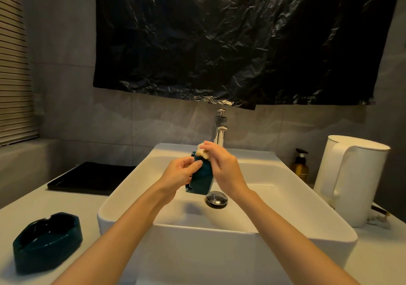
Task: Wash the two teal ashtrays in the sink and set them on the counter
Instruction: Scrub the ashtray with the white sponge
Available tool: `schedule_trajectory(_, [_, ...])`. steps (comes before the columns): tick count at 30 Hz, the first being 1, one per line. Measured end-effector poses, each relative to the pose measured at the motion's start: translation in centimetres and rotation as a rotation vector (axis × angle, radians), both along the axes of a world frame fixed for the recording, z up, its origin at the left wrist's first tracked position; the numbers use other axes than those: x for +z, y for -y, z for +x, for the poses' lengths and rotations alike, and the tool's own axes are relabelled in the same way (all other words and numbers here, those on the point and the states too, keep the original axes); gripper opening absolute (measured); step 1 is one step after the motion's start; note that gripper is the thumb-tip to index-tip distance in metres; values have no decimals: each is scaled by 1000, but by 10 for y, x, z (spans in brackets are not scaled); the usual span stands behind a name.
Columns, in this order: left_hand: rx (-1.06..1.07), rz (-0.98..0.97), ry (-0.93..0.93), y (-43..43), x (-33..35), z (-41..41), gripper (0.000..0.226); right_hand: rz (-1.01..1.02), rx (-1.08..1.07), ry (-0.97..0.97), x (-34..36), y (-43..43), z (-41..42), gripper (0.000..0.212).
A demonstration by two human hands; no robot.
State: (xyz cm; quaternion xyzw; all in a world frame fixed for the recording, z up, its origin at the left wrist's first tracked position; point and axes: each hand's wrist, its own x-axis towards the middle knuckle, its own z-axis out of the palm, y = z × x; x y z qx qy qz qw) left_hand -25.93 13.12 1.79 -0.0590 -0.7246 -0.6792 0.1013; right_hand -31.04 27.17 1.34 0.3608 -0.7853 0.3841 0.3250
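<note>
Over the white sink (123, 199) my left hand (179, 175) holds a teal ashtray (201, 180) on edge, above the drain. My right hand (222, 166) presses a small pale sponge (203, 153) against the ashtray's upper rim. A second teal ashtray (47, 242) rests upright on the white counter (72, 199) to the left of the sink, apart from both hands.
A chrome faucet (220, 131) stands behind the basin and a chrome drain plug (216, 199) sits in it. A black tray (92, 178) lies at the back left. A white kettle (349, 181) and an amber pump bottle (300, 166) stand on the right.
</note>
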Motion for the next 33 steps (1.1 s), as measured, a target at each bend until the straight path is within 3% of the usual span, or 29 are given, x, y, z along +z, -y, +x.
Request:
schedule_trajectory(2, [-9,-2,3,-1,0,1,16,-17,9,66,1,-2,2,30])
schedule_trajectory(6, [-3,-70,-17,1,0,1,22,162,71,-157,-6,-10,5,30])
schedule_trajectory(11, [-25,-89,-21,-3,-1,1,12,58,23,169,0,-4,0,31])
schedule_trajectory(16, [4,-47,-42,0,-1,-2,19,153,55,7,-5,-5,10,45])
schedule_trajectory(21, [-5,-79,-37,-2,-2,-4,15,13,50,282,1,3,2,52])
schedule_trajectory(26, [22,-24,-45,0,-2,-5,24,128,65,75,-4,-5,13,55])
schedule_trajectory(30, [-16,33,-38,-2,-1,-4,18,57,48,202,0,1,7,53])
schedule_trajectory(33, [-3,44,-39,-1,0,-3,17,91,50,151,-1,2,11,51])
